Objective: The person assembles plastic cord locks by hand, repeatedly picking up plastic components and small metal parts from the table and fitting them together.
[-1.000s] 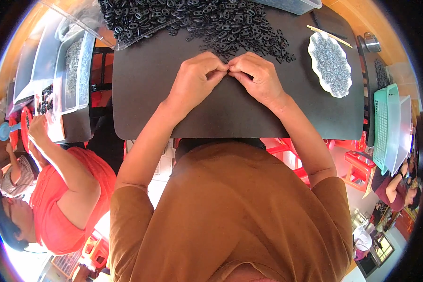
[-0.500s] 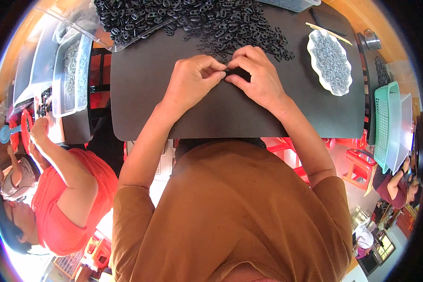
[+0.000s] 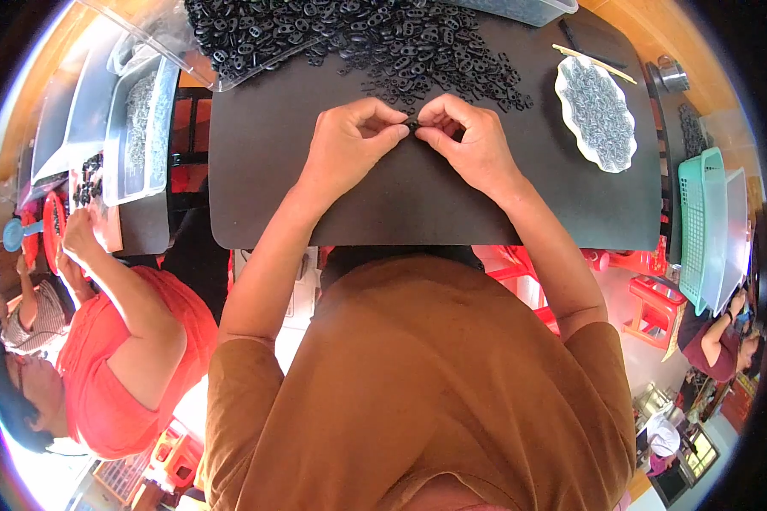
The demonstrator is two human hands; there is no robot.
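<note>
In a bright workroom with other people seated nearby, a dark brown, round-cornered table spreads before a person in a brown short-sleeved shirt. At the middle of the table's far half, a small black piece sits between the fingertips of both bare hands, its details too small to make out. The left hand and the right hand each pinch it between thumb and forefinger. The step appears to be close two-handed work on this single piece; the next move seems to call for a steady grip and fine fingertip control. Just beyond lies a heap of black, holed pieces. To the right stands a white, scalloped-edged dish of small grey slivers, a pale thin stick beside it.
</note>
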